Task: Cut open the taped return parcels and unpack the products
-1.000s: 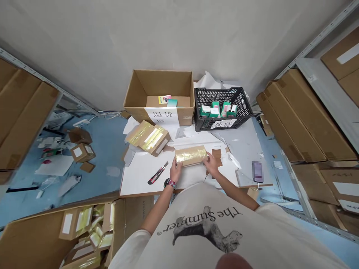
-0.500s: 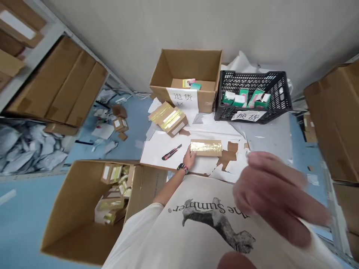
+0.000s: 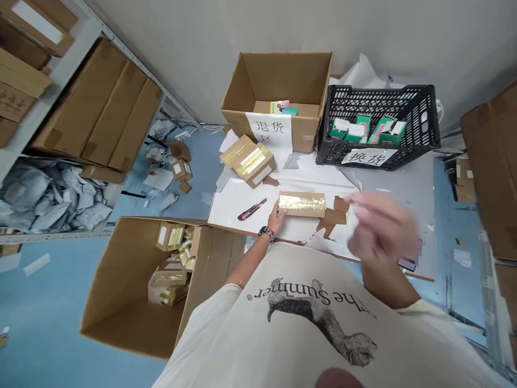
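Note:
A small cardboard box point(image 3: 301, 204) with shiny yellow tape along its top lies flat on the white-covered table point(image 3: 226, 207). My left hand point(image 3: 277, 220) grips its left end, with the fingers partly hidden by the box. In front of the table's right part, my right hand point(image 3: 382, 223) is raised close to the camera, apart from the box. Motion smears its fingers, so whether they hold anything is unclear. A red and black utility knife point(image 3: 252, 209) lies left of my left hand.
Behind stand an open carton point(image 3: 307, 134) and a black plastic crate point(image 3: 418, 151) holding green boxes. A taped box point(image 3: 258, 171) sits before the carton. Another large carton point(image 3: 109, 291) with taped parcels stands at lower left. Shelving point(image 3: 86, 40) rises along the left.
My right hand has moved away from the camera, towards the table. My left hand keeps its place on the small box. The whole view has shifted slightly.

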Demonstrator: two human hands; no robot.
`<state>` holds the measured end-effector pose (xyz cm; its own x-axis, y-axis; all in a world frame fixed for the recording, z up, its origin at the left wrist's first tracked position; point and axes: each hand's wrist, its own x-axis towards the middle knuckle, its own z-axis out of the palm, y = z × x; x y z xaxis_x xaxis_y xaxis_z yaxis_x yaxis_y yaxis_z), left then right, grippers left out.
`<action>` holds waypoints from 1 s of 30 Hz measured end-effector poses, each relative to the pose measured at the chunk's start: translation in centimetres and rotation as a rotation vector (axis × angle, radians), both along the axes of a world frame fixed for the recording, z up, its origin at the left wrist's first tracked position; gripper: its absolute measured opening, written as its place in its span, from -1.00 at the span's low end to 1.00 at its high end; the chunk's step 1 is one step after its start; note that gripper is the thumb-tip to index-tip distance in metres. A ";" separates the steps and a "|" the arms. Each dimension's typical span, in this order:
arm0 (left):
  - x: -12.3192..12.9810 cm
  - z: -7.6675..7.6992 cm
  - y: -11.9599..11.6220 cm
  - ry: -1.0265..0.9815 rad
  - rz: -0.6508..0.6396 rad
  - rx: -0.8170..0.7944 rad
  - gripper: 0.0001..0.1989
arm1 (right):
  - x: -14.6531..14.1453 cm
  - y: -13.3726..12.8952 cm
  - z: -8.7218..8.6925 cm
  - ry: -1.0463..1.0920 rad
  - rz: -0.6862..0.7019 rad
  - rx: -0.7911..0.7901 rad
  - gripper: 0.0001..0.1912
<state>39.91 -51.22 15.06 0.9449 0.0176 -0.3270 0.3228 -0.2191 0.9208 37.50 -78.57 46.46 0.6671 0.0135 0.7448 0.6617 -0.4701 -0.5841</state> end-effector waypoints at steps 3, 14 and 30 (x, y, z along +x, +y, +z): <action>0.2 0.2 0.0 0.004 0.001 -0.020 -0.18 | 5.8 -0.5 -10.4 0.418 -0.134 0.050 -0.65; -0.5 1.6 -0.8 -0.063 -0.079 -0.053 -0.18 | 0.8 -2.9 -30.1 1.179 -0.165 0.475 -0.29; -0.8 0.5 -1.6 -0.033 -0.097 -0.122 -0.31 | -4.3 -3.7 -31.9 1.119 -0.231 0.686 -0.24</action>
